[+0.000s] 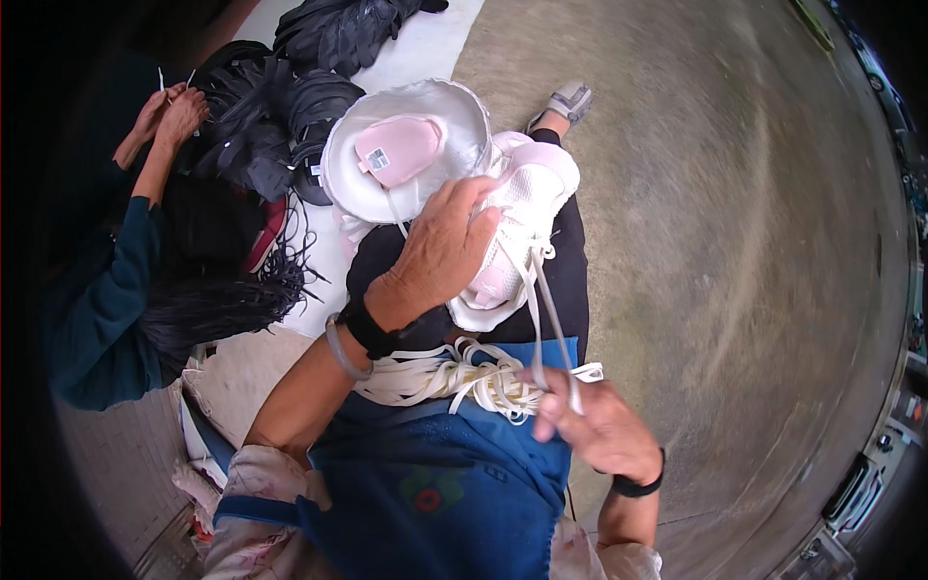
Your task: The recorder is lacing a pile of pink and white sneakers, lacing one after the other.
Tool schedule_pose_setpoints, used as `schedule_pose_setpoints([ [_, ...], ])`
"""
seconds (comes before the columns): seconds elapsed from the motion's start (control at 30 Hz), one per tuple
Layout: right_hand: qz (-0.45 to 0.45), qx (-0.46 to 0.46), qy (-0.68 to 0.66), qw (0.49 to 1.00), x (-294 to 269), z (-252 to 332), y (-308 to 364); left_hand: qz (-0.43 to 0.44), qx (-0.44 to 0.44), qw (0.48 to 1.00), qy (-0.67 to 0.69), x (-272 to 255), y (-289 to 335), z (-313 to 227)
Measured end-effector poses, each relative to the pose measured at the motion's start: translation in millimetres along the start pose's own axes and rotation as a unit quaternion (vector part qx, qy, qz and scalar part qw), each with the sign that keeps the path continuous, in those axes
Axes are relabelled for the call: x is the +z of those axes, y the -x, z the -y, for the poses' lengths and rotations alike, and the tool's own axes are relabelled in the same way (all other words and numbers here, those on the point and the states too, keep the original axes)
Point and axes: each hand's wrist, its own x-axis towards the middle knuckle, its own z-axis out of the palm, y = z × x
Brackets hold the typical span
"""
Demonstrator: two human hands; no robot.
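Note:
A white and pale pink shoe upper (534, 188) lies across my knees, with a white lace (547, 300) threaded through its eyelets. My left hand (440, 246) grips the shoe's left side, the fingers near the lacing and partly hidden behind its edge. Over my lap, my right hand (601, 430) is closed on the lace, which runs taut in two strands from the eyelets down to its fingers. A bundle of loose white laces (411, 379) rests on my blue apron (387, 474), just left of the right hand.
Beyond my left hand is a white bowl-like container (338, 159) with a pink padded piece (411, 145) in it. Black shoe uppers (242, 106) are piled on a white surface. A co-worker's hands (179, 116) handle a lace at the left, above many dark laces (213, 314).

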Motion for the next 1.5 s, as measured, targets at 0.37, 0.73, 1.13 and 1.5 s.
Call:
schedule_pose_setpoints([
  [0.37,-0.179,-0.127,0.315,0.923,38.3,49.9,-15.2,0.118,0.089,0.987,-0.069,22.7,-50.0,-9.9],
  [0.73,-0.062,-0.291,0.271,0.915,87.1,56.8,-46.2,0.005,0.066,0.996,0.053,-0.8,-24.5,-10.8],
  [1.13,-0.265,0.050,0.250,0.930,25.3,-8.4,-71.0,-0.042,0.129,0.989,-0.051,-5.0,17.7,5.1],
  [1.5,-0.333,-0.045,0.220,0.916,27.5,-39.8,-87.1,-0.044,0.123,0.987,-0.089,-2.2,17.5,9.2],
])
